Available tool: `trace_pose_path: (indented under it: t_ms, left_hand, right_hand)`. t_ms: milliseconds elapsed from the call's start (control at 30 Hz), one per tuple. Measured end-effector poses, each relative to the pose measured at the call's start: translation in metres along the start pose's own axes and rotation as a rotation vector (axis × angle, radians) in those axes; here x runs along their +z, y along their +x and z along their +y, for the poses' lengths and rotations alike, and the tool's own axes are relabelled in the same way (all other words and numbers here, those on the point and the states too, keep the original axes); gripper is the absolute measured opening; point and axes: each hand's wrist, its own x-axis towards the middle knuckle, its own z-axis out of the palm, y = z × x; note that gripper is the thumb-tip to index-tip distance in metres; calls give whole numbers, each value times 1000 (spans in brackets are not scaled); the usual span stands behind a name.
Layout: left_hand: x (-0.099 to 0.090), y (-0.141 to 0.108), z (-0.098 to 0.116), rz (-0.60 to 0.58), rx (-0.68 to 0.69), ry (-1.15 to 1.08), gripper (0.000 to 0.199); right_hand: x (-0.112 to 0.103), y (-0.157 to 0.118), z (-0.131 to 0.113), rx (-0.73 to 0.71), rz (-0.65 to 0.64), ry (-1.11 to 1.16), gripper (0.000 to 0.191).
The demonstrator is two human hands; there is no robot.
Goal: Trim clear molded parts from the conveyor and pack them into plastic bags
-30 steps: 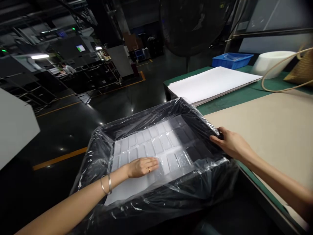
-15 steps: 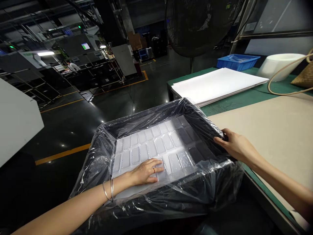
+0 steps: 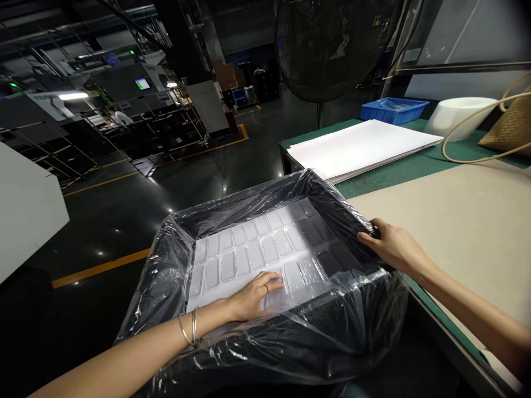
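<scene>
A black bin (image 3: pixel 244 199) lined with clear plastic film holds rows of clear rectangular pieces (image 3: pixel 243 260) on a white sheet. Inside it, near the front wall, my left hand (image 3: pixel 255 296) rests low over the pieces, fingers apart and bent, with part of it behind the film. Nothing shows held in it. My right hand (image 3: pixel 384 240) grips the right rim of the bin through the film, thumb inside the edge. Shade covers the pieces at the right end.
Right of the bin, a green table (image 3: pixel 369 185) bears a stack of white sheets (image 3: pixel 365 146), a beige board (image 3: pixel 464 210), a blue tray (image 3: pixel 392 110) and a white round tub (image 3: pixel 460 113). A large fan (image 3: pixel 336 50) stands behind. A person (image 3: pixel 121 116) is far left.
My left hand has shifted slightly toward the front wall and its fingers have bent more. My right hand keeps its hold on the rim. The whole view has moved slightly.
</scene>
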Motion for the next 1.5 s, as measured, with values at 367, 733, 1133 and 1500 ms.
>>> trace_pose_path:
  t_ms: [367,733,1133,1500]
  left_hand:
    - [-5,-24,-13,-26,24,-25,31]
    - [2,-8,-7,-6,29,107,53]
    - [-24,-35,-10,203,178,230,34]
    - [-9,-59,-17,78,312,409,37]
  right_hand:
    - [-2,0,-1,-8,-7,22,44]
    - [-2,-1,-2,5,-7,31,48]
    - [-1,0,-1,2,-10,25,45]
    - [-3,-2,-2,5,-18,25,42]
